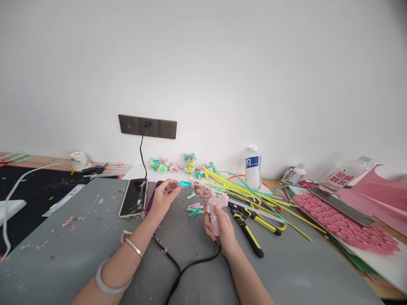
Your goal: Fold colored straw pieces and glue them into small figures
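Observation:
Wrapped round the handle of a pink hot glue gun (219,198) is my right hand (222,228). A clear glue stick (254,209) sticks out of the gun's back end, and its nozzle area is coated in brownish fuzz. My left hand (165,197) pinches a small blue pipe cleaner piece (185,184) between thumb and fingertips, right at the gun's tip; whether they touch I cannot tell. Below the nozzle lie several short pink and green pipe cleaner pieces (195,210) on the grey mat (127,258).
Yellow-and-black pliers (248,235) and long yellow pipe cleaners (235,184) lie at the right. Two phones, one a black-screened phone (133,198), are by my left hand. Small pipe cleaner figures (190,163) and a bottle (252,169) stand by the wall. A black cord (181,275) crosses the mat.

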A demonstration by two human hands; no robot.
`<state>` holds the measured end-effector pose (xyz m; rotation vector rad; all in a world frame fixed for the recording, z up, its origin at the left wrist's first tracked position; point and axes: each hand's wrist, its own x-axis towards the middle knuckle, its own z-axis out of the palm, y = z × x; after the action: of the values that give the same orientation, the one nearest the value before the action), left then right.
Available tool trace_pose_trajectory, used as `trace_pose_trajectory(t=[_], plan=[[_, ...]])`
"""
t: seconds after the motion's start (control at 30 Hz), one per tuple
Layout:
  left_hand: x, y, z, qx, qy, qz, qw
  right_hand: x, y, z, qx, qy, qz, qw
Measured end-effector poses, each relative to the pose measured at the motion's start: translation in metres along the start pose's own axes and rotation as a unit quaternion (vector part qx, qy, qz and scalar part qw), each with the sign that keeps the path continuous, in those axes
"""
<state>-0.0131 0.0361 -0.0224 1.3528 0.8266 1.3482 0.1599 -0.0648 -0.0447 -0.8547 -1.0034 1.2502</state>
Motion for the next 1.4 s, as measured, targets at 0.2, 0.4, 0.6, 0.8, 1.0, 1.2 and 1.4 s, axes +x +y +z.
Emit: trace_pose_trajectory(t=[0.2,0.4,0.6,0.8,1.0,1.2,1.4], plan=[[-0.0010,0.0048,0.0006,-0.006,0.007,-0.001,1.000,0.0004,-0.0008,0.0000,-0.007,0.006,0.000,1.000],[-0.0003,0.0035,0.0001,-0.010,0.011,-0.007,1.000,-0.0001,-0.0030,0.0004,-0.007,0.020,-0.004,1.000],[-0.0011,0.0031,0.0002,0.050,-0.019,0.018,0.998,-0.0017,-0.0024,0.0009,0.003,0.000,-0.001,1.000],[-0.0019,0.0028,0.0008,0.067,-0.031,0.034,0.997,-0.0023,-0.0005,0.0017,0.005,-0.007,0.017,1.000],[-0.0010,0.0002,-0.0002,0.056,-0.027,0.035,0.997,-0.0007,0.0018,-0.0009,-0.002,-0.007,0.005,1.000],[-0.0003,0.0028,0.0001,0.042,-0.017,0.024,0.999,-0.0004,-0.0006,-0.0007,-0.008,0.003,0.001,1.000],[0.0000,0.0034,0.0006,0.023,-0.008,0.015,1.000,0.0000,-0.0006,-0.0005,-0.011,0.016,0.001,1.000]])
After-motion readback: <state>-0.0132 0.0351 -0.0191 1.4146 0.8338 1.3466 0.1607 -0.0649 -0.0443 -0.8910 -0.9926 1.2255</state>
